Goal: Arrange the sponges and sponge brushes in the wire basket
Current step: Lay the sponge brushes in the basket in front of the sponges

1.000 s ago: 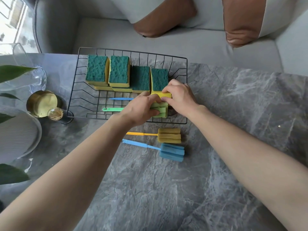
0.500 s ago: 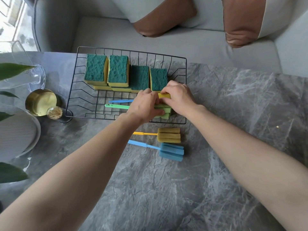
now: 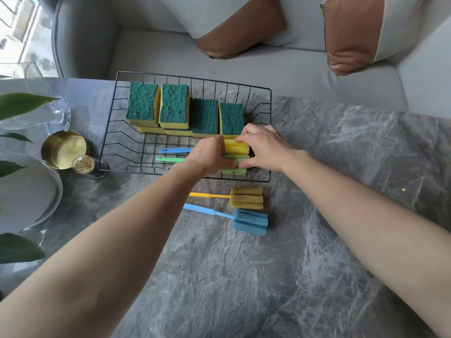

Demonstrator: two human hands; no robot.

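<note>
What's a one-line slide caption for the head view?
Both hands, left hand and right hand, settle sponge brush heads in the wire basket; two brushes wait outside.

Both bare forearms extend forward and converge. Left hand [image 3: 210,158] and right hand [image 3: 262,148] sit close together, fingers curled inward toward each other, knuckles up.

Both hands — left hand [image 3: 211,156], right hand [image 3: 262,147] — are pressing the brush heads [image 3: 236,147] inside the wire basket [image 3: 270,132]; two sponge brushes [image 3: 246,198] are lying on the bench [image 3: 244,276].
</note>
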